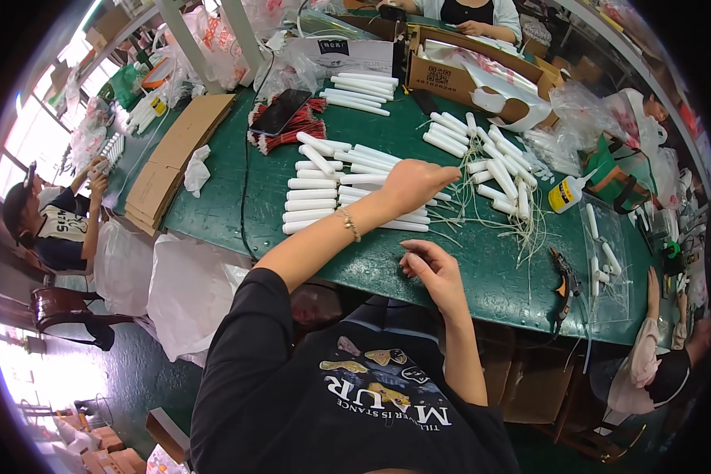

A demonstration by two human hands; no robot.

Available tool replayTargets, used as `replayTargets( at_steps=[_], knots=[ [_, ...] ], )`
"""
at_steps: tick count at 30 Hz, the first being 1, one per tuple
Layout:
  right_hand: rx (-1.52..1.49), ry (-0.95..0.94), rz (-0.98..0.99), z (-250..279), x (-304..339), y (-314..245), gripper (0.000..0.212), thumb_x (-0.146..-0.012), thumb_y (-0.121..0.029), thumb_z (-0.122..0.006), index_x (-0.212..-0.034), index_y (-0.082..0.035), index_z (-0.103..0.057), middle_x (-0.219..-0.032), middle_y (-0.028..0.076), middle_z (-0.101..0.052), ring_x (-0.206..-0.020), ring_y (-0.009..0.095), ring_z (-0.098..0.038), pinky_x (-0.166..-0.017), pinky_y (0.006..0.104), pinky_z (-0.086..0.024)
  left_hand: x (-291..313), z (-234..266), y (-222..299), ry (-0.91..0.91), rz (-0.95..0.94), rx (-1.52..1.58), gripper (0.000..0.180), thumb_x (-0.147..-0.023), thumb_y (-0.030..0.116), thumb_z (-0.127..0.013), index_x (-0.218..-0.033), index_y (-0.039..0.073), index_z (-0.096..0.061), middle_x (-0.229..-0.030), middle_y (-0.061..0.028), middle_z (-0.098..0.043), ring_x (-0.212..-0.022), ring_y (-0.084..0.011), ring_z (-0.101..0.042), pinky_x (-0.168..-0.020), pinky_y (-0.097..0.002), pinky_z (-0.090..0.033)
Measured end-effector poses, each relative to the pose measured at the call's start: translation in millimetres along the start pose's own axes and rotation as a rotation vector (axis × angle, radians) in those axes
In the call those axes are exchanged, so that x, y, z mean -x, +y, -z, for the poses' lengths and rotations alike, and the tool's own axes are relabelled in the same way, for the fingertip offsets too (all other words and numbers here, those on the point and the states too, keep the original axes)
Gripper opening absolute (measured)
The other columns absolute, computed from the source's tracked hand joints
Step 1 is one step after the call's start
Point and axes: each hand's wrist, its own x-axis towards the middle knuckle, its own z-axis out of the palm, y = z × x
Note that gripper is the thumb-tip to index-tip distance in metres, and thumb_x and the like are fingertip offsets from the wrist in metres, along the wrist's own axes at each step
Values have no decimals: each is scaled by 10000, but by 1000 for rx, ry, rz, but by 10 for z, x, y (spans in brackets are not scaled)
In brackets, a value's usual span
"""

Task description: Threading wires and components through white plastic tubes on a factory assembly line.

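My left hand (415, 186), with a bracelet at the wrist, reaches across rows of white tubes (308, 205). Its fingers are closed and point toward a loose pile of white tubes (504, 171) with thin pale wires. What they hold, if anything, is hidden. Nearer to me, by the table's front edge, hovers my right hand (438, 278). Its fingers are loosely bent, with the thumb apart, and nothing shows in them. Pale wires (529, 237) trail from the pile over the green table (482, 272).
Right of the pile stand a yellow-labelled glue bottle (565, 194) and a black-and-orange hand tool (563, 288). A phone (282, 112) lies on red wire bundles (312, 130). Cardboard sheets (178, 158) lie left, an open carton (470, 75) stands far. Other people work around.
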Motion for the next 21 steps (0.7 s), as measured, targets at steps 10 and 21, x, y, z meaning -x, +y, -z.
replayTargets(
  at_steps=[10, 21],
  knots=[
    [85, -13, -9, -28, 20, -15, 233, -915, -100, -547, -1113, 15, -586, -866, 50, -625, -774, 92, -578, -722, 224, -477, -31, -311, -246, -189, -96, -23, 183, -797, 190, -623, -979, 185, -639, -715, -29, -572, -719, -239, -587, -601, -377, -475],
    [82, 0, -7, -10, -41, -28, 220, -909, -91, -548, -1093, 18, -598, -838, 47, -632, -752, 93, -581, -694, 221, -474, 21, 559, -624, -158, 108, 44, 396, -782, -45, -467, -1150, 62, -570, -1080, -146, -616, -1019, -326, -566, -892, -391, -449]
  ],
)
